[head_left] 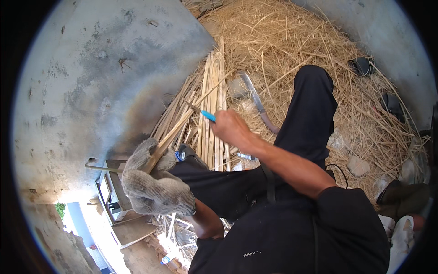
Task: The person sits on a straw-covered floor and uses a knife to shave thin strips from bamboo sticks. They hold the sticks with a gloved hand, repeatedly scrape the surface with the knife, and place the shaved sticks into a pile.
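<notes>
My left hand (157,189), in a grey knitted glove, is closed round a long split bamboo strip (169,137) that slants up and away. Bare and closed, my right hand (232,131) grips a small knife (208,116) by its bright blue handle. Its blade points left and reaches the strip; whether it cuts into the wood I cannot tell. Beyond my hands lies a bundle of pale bamboo strips (210,102) along the wall. To the right of the bundle, a long-bladed machete (253,95) rests on the ground, its handle end close to my raised knee.
Straw-like shavings (273,39) heap across the far floor and right side. A stained wall (100,77) rises at left, above a wooden box-like frame (119,196). Dark shoes (361,66) and a stone (358,165) lie right. Another person's white garment (402,239) shows lower right.
</notes>
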`<state>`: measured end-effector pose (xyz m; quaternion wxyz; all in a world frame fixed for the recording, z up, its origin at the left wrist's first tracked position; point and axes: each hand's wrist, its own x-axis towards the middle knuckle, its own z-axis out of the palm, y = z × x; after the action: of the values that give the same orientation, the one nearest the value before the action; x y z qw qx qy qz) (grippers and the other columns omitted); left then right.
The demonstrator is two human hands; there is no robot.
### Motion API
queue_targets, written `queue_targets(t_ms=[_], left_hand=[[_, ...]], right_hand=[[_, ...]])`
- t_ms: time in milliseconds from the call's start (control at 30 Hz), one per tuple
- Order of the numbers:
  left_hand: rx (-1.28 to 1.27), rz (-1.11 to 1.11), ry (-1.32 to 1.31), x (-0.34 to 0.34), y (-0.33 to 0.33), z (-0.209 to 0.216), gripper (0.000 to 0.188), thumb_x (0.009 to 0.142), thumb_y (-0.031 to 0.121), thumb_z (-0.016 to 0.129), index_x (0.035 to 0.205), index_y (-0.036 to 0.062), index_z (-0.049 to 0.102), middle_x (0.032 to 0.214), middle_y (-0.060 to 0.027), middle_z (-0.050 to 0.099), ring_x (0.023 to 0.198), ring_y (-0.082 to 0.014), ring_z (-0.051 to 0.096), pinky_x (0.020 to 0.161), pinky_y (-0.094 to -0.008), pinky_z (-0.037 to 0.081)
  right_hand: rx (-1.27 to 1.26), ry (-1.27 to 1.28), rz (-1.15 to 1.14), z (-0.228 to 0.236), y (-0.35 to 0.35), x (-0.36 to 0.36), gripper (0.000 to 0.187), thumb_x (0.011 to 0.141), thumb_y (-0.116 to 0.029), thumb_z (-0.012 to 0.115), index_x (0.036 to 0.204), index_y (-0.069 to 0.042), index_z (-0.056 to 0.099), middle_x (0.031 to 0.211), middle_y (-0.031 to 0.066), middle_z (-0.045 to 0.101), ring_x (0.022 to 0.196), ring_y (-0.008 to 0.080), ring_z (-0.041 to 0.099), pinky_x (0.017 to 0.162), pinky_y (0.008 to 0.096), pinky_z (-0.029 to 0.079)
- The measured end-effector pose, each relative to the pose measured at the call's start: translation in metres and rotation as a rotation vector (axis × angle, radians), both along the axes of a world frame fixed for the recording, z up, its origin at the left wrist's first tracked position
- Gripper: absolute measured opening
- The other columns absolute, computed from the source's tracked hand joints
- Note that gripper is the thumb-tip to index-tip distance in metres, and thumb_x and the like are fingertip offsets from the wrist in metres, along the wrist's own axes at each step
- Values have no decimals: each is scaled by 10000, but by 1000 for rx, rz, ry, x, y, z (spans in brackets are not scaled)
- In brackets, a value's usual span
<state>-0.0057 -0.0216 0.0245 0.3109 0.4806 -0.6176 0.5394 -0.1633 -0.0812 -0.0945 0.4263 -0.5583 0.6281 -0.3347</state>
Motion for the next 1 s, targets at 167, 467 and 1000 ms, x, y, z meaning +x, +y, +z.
queue_targets(t_ms=[167, 467, 1000], left_hand=[[243, -748, 853, -38, -2, 0, 480, 1053, 326, 394, 908, -70, 622, 811, -199, 674, 644, -234, 673, 525, -298, 608], [274, -784, 799, -42, 6, 5, 535, 1046, 351, 413, 901, -143, 561, 811, -277, 633, 628, -289, 669, 427, -280, 586], [273, -1060, 1066, -40, -10, -7, 551, 1027, 430, 308, 653, 49, 442, 535, -114, 468, 432, -211, 482, 330, -294, 421]], right_hand=[[-207, 38, -109, -13, 1, -12, 318, 888, -176, 560, 773, 106, 654, 640, 308, 607, 577, 455, 626, 586, 502, 517], [164, 42, -137, -74, -14, -30, 308, 852, -161, 559, 790, 127, 652, 744, 322, 631, 576, 444, 609, 612, 516, 506], [-328, -350, 51, 18, 44, -35, 212, 972, -221, 574, 963, -19, 513, 643, 165, 547, 585, 330, 560, 589, 405, 423]])
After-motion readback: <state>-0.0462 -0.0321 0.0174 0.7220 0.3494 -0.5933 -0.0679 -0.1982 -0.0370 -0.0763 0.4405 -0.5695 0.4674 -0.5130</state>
